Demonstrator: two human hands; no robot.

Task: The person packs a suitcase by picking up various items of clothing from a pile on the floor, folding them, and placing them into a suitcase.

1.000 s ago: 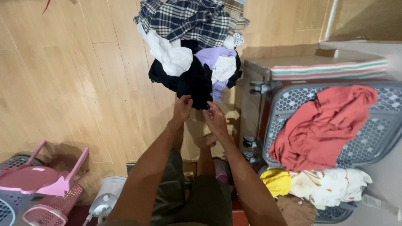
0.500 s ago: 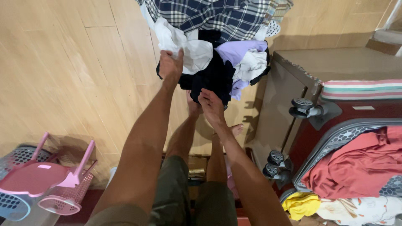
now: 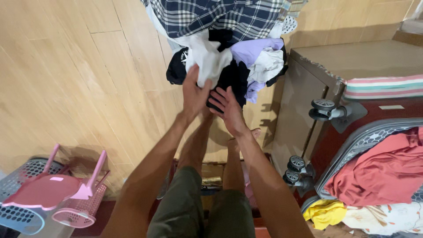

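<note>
Fingers of left hand (image 3: 195,93) gripping white garment (image 3: 207,59); right hand (image 3: 228,107) spread on black garment (image 3: 232,79); fingertips buried, pile cropped above.

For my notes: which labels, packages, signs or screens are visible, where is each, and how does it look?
Round white printed emblem: on the black garment, left side of the clothes pile, above the left hand.
Small pale rectangular label: on the dark red suitcase, right side.
No screens or signs.
</note>
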